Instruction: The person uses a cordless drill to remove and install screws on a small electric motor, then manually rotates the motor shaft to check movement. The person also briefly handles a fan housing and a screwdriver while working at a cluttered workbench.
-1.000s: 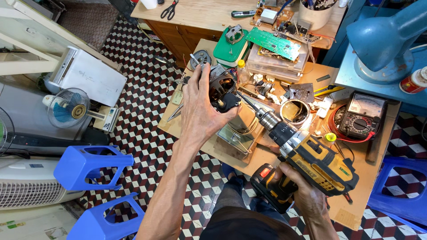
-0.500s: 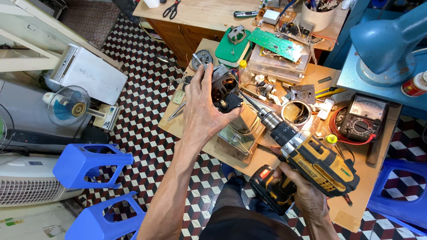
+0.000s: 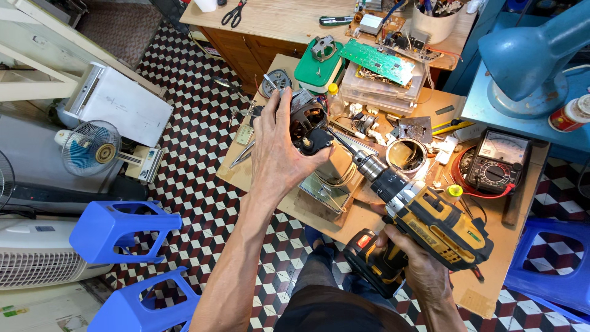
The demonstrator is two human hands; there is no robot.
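Right now you are working over the low wooden table (image 3: 491, 289), and everything else is sitting around it. Beyond its far edge, a wooden desk (image 3: 289, 24) is carrying scissors (image 3: 233, 13). To the right of the table, a blue lamp (image 3: 541, 55) is standing on a blue surface. Left of the table, on the checkered floor, a white box (image 3: 120, 104) is lying, a small blue fan (image 3: 86, 150) is sitting beside it, and two blue plastic stools (image 3: 117, 227) are standing nearer to you. On the table's right part, an analog multimeter (image 3: 498, 161) is resting; on its far part, a green circuit board (image 3: 378, 60) is lying on clear trays.

Your right hand (image 3: 418, 270) is gripping the handle of the yellow-and-black cordless drill (image 3: 424, 221) over the table's near edge, with its bit pointing up and left. Your left hand (image 3: 279, 150) is closing around the small motor housing (image 3: 307, 123), holding it above the table's left part, with the drill's bit touching it.
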